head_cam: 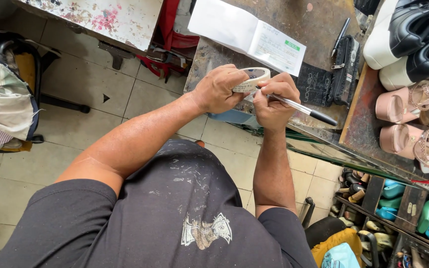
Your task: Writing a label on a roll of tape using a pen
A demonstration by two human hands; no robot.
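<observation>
**Two hands, one roll of tape, one pen**

Both hands are up over the near edge of the bench (319, 25), close together and touching at the knuckles. Left hand (218, 90) curls round the tape (252, 78), fingers wrapped over the top of the pale roll, thumb underneath, the roll tilted so its open ring faces up and to the right. Firm closed grasp there. Left forearm comes in long from the lower left, elbow bent, wrist cocked slightly inward.

Right hand (273, 101) sits just beside and below the roll, fist closed on a pen (304, 108). The pen's shaft runs out to the right and slightly down, its dark end clear of the hand; the other end is tucked in by the tape, and I cannot tell whether it touches the roll. Right forearm rises almost straight up the picture from the body.

Beyond the hands lies an open booklet (247, 35) on the bench, with a dark case (346, 67) and a second pen (340, 36) to its right. Further right, shoes (413, 39) in black and white and pink sandals (408, 106) crowd a board. Tiled floor (85, 84) below.
</observation>
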